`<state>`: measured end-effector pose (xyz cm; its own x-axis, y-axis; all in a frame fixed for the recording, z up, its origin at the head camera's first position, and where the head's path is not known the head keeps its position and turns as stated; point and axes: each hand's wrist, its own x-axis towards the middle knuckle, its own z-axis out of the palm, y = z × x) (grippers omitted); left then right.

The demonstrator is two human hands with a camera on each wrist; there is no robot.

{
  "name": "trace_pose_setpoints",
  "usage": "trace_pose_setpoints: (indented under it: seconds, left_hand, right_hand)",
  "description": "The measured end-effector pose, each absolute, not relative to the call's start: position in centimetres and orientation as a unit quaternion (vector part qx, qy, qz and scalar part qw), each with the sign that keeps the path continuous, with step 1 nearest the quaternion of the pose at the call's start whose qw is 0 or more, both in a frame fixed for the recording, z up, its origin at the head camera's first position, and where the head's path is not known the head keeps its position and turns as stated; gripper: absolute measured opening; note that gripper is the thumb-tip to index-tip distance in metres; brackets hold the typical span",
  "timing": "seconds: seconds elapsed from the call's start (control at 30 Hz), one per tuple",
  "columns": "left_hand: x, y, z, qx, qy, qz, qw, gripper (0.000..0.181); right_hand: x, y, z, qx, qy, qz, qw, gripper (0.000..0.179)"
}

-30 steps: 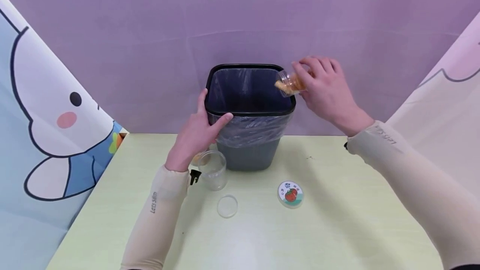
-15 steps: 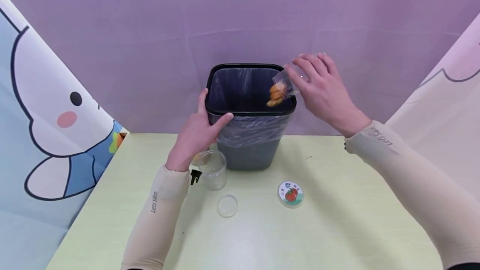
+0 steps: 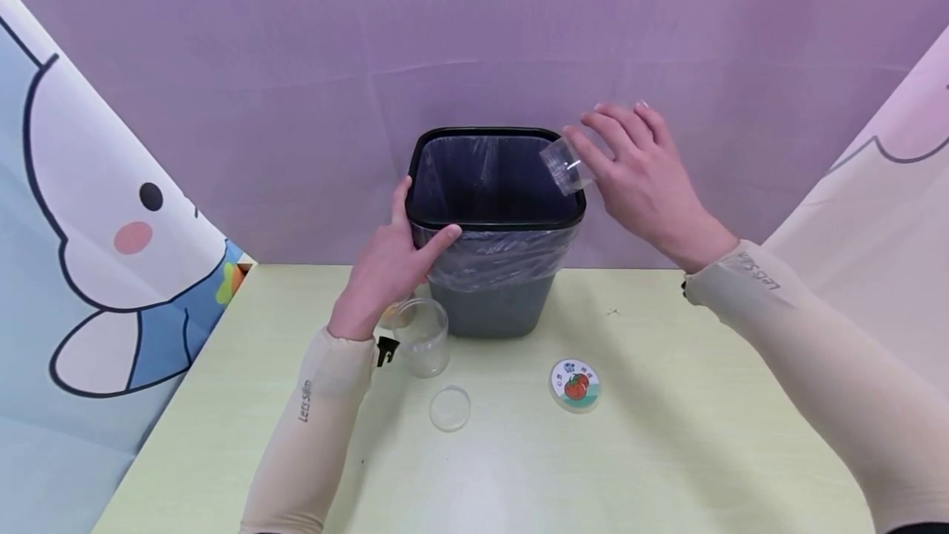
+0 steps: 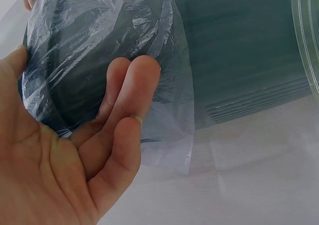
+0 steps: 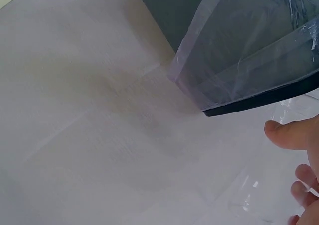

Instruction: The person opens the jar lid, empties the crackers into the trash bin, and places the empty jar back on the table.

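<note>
My left hand (image 3: 384,266) grips the near left corner of a grey trash bin (image 3: 493,309), thumb along its black rim. In the left wrist view its curled fingers (image 4: 143,83) lie against the clear plastic liner (image 4: 169,110). My right hand (image 3: 648,175) holds a clear plastic jar (image 3: 565,169) tipped sideways at the bin's right rim, mouth towards the inside. No food shows in this jar. In the right wrist view, the thumb (image 5: 286,134) is near the bin's rim, and the jar is partly out of frame.
Left of the bin's base stands a clear jar (image 3: 426,350), with an orange-brown item (image 3: 400,313) partly hidden behind it. A clear round lid (image 3: 450,409) and a lid with a tomato picture (image 3: 575,386) lie in front. A purple cloth (image 3: 296,105) hangs behind.
The orange-brown food in the right hand's jar has slid out and dropped into the bin. The right hand has moved slightly left; the left hand has stayed on the rim.
</note>
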<state>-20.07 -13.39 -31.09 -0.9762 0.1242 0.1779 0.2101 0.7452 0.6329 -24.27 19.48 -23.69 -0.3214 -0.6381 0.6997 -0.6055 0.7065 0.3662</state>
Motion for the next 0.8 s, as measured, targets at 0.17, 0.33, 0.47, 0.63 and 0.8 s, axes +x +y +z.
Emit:
trace_pose_setpoints:
  seconds: [0.17,0.33,0.47,0.63,0.8]
  left_hand:
    - [-20.0,-13.5,-31.1,-0.088,-0.932,-0.348,0.058,0.11]
    - [-20.0,-13.5,-31.0,-0.088,-0.932,-0.346,0.06,0.109]
    - [-20.1,-13.5,-31.1,-0.088,-0.932,-0.346,0.061,0.109]
    - [-20.1,-13.5,-31.1,-0.088,-0.932,-0.346,0.06,0.109]
    - [-20.1,-13.4,-31.0,-0.088,-0.933,-0.344,0.061,0.109]
  right_hand:
    - [-24.2,20.0,-23.9,0.368,-0.824,-0.019,0.431,0.063]
    - [-24.0,20.4,-24.4,0.347,-0.844,-0.013,0.41,0.069]
    - [-23.8,20.7,-24.9,0.326,-0.857,0.008,0.399,0.071]
    - [-23.4,20.9,-25.5,0.297,-0.871,0.05,0.39,0.072]
    - [-23.2,21.2,-26.1,0.258,-0.883,0.107,0.376,0.07]
